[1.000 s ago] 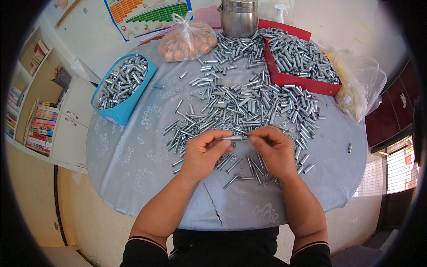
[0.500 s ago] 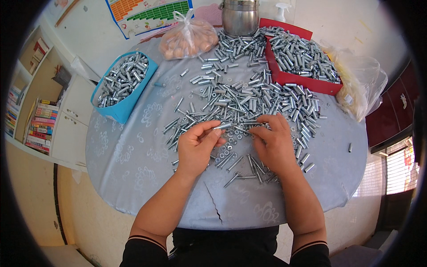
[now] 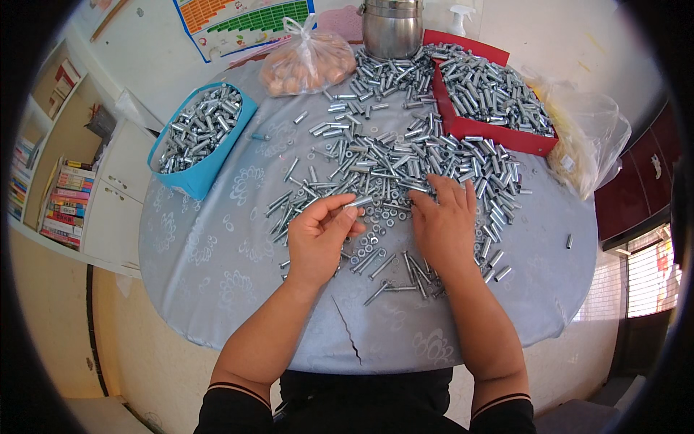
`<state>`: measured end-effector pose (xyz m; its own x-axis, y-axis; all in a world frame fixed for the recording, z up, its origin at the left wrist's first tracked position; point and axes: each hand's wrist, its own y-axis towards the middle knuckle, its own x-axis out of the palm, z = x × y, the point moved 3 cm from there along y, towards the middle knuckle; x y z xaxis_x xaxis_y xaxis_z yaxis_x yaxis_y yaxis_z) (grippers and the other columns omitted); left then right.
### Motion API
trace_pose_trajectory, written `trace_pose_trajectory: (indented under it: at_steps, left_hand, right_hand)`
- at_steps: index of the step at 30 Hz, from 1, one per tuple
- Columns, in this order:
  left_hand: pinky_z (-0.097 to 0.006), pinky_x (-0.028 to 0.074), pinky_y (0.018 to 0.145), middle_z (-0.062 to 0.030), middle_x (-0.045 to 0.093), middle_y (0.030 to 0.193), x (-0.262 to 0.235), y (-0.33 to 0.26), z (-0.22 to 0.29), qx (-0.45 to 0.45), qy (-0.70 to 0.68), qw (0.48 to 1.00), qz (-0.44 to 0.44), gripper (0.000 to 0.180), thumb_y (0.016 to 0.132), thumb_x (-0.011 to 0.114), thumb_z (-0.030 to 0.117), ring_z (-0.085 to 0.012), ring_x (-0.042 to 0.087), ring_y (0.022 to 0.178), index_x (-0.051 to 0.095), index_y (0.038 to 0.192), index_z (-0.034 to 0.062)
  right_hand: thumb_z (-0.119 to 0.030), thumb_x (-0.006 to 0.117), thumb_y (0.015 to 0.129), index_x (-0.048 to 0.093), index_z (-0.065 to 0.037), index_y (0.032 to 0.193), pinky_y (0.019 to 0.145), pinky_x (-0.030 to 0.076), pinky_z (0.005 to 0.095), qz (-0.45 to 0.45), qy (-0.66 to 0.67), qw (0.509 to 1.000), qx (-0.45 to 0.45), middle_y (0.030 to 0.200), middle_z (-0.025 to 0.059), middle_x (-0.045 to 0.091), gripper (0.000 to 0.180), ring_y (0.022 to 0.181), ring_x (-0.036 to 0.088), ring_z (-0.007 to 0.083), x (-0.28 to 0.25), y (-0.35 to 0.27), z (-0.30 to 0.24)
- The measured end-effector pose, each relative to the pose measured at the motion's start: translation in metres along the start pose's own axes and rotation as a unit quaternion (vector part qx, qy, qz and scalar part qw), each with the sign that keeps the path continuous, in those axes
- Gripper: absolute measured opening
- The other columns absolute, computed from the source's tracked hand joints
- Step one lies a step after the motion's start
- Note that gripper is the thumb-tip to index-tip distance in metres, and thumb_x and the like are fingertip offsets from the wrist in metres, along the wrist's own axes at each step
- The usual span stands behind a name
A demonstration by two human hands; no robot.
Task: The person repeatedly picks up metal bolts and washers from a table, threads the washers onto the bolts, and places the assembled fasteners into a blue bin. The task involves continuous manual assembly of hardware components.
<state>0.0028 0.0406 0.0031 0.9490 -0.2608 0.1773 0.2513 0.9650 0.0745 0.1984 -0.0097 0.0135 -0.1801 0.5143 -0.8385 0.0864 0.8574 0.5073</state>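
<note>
Left hand (image 3: 318, 242) at centre of round surface (image 3: 217, 267), grip narrow, pinching one metal sleeve (image 3: 359, 202) between thumb and fingertips; sleeve raised just above the scatter, lying roughly level, pointing toward 2 o'clock. Right hand (image 3: 444, 224) just beside at 3 o'clock, palm down, fingers spread flat on loose pile of metal sleeves (image 3: 405, 155); grip wide, nothing seen held, underside of palm hidden. Small washers or nuts (image 3: 379, 217) lying between the two hands. Further bolts and sleeves (image 3: 394, 271) scattered at 6 o'clock of the hands.

Blue tray (image 3: 199, 137) at 10 o'clock, filled with sleeves, overhanging surface edge. Red tray (image 3: 499, 137) at 1 o'clock, likewise filled. Tied clear bag of brown round items (image 3: 307, 65) at 12 o'clock, beside steel pot (image 3: 392, 29). Crumpled clear plastic bag (image 3: 585, 137) at 2 o'clock, at the surface rim. Crack in the grey floral covering (image 3: 347, 329) at 6 o'clock, near front edge. Bookshelf (image 3: 61, 195) at 9 o'clock, well apart.
</note>
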Motion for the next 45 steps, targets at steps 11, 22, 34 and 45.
trace_pose_trajectory:
  at_steps: [11, 22, 34, 45]
  left_hand:
    - [-0.025, 0.055, 0.069, -0.0118, 0.071, 0.094, 0.0, 0.0, -0.001, 0.007, 0.002, 1.0, -0.001, 0.023, 0.093, 0.063, 0.008, -0.0147, 0.069, 0.075, 0.064, 0.113, -0.003]
    - [-0.025, 0.055, 0.069, -0.0115, 0.071, 0.093, 0.001, 0.0, -0.001, -0.004, 0.0, 1.0, -0.001, 0.023, 0.093, 0.063, 0.007, -0.0147, 0.068, 0.075, 0.064, 0.113, -0.0029]
    - [-0.025, 0.055, 0.068, -0.0107, 0.071, 0.093, 0.003, -0.001, -0.004, -0.006, 0.001, 1.0, -0.006, 0.022, 0.092, 0.063, 0.004, -0.014, 0.068, 0.074, 0.065, 0.113, -0.0022]
    - [-0.027, 0.058, 0.07, -0.0112, 0.071, 0.096, 0.007, -0.004, -0.006, -0.04, -0.004, 0.996, -0.074, 0.024, 0.093, 0.061, 0.002, -0.0153, 0.069, 0.079, 0.063, 0.116, -0.0032]
  right_hand:
    - [-0.013, 0.064, 0.079, 0.072, -0.02, 0.105, 0.114, 0.024, 0.0503, -0.041, 0.039, 0.995, -0.085, 0.133, 0.0085, 0.053, 0.028, 0.128, 0.045, 0.0282, -0.003, 0.001, -0.003]
    - [-0.01, 0.064, 0.077, 0.072, -0.018, 0.099, 0.115, 0.022, 0.0525, -0.106, 0.098, 0.987, -0.066, 0.132, 0.0072, 0.052, 0.025, 0.132, 0.041, 0.0305, -0.011, -0.007, 0.005]
    - [-0.006, 0.071, 0.074, 0.069, -0.009, 0.086, 0.111, 0.029, 0.0497, -0.105, 0.188, 0.976, -0.04, 0.108, 0.0041, 0.06, 0.013, 0.115, 0.052, 0.0257, -0.013, -0.008, 0.01]
    - [-0.005, 0.071, 0.083, 0.07, -0.002, 0.092, 0.07, 0.051, 0.0259, -0.051, 0.421, 0.876, 0.229, 0.081, 0.0047, 0.07, 0.01, 0.074, 0.065, 0.0132, -0.018, -0.009, 0.014]
